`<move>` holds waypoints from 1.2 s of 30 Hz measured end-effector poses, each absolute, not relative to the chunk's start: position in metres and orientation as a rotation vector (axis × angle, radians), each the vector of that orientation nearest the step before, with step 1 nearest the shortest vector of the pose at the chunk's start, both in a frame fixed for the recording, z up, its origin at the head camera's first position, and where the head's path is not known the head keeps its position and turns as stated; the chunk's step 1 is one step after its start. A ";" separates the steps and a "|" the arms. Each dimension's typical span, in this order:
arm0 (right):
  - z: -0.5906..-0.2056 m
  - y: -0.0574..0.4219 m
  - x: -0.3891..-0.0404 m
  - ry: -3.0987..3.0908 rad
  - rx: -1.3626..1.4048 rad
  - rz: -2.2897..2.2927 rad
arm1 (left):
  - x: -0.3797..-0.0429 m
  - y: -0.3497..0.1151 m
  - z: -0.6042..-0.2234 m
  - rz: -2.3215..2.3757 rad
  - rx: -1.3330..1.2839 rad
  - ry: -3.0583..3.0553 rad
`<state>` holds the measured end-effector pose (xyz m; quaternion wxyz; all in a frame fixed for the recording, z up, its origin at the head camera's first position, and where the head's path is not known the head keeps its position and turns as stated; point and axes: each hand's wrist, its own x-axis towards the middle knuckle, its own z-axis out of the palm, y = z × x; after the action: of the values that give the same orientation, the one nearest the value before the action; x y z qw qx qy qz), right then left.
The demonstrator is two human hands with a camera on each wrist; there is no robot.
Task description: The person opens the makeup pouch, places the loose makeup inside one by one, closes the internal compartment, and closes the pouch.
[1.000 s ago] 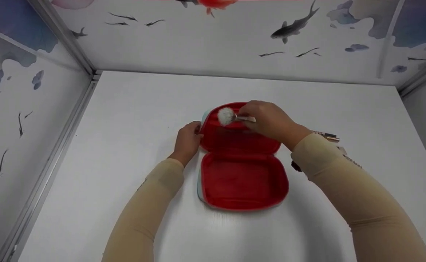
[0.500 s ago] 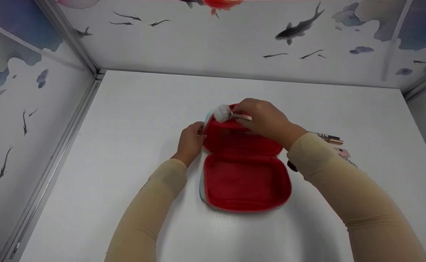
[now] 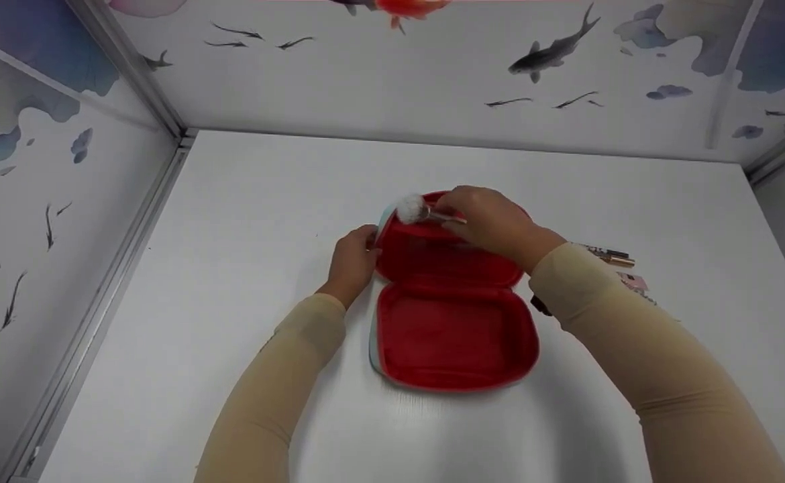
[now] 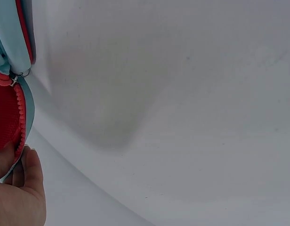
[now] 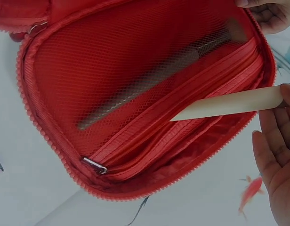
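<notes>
A red-lined zip case (image 3: pixel 456 335) with a light-blue outside lies spread open on the table. My left hand (image 3: pixel 353 258) pinches the left rim of its far half, thumb inside, as the left wrist view shows. Over that half, my right hand (image 3: pixel 490 215) holds a makeup brush (image 3: pixel 411 209) with fluffy white bristles. In the right wrist view the brush's pale handle (image 5: pixel 229 103) has its tip at the unzipped slot of a mesh pocket (image 5: pixel 88 84). Behind the mesh lies another brush (image 5: pixel 154 77). The zipper pull (image 5: pixel 95 165) sits at the slot's end.
Right of the case, partly behind the right sleeve, lie slim pencil-like items (image 3: pixel 610 256), a small pink item (image 3: pixel 633 280) and a dark object (image 3: pixel 540 306). Walls with painted fish (image 3: pixel 553 54) enclose the white table (image 3: pixel 285 181) at the back and sides.
The brush in my right hand has shifted slightly left over the far half of the case. My left hand keeps its grip on the rim. The head view has moved a little.
</notes>
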<state>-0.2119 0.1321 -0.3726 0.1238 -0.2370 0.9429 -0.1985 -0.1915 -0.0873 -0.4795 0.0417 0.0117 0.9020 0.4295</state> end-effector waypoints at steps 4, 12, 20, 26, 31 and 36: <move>-0.375 0.134 -0.213 2.755 -0.704 -0.534 | -0.191 -0.088 -0.479 1.316 0.045 2.756; -0.382 0.139 -0.217 2.774 -0.783 -0.465 | -0.189 -0.088 -0.476 1.329 0.048 2.743; -0.387 0.141 -0.217 2.791 -0.783 -0.334 | -0.186 -0.089 -0.475 1.365 0.073 2.755; -0.391 0.140 -0.216 2.820 -0.751 -0.278 | -0.186 -0.089 -0.476 1.378 0.081 2.755; -0.393 0.140 -0.216 2.815 -0.659 -0.315 | -0.184 -0.089 -0.477 1.376 0.078 2.760; -0.392 0.141 -0.219 2.748 -0.560 -0.366 | -0.183 -0.089 -0.477 1.349 0.110 2.786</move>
<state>-0.2190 0.1408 -0.3919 0.1561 -0.1955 0.9597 -0.1279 -0.1834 -0.0893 -0.4775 0.0218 0.0354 0.8992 0.4355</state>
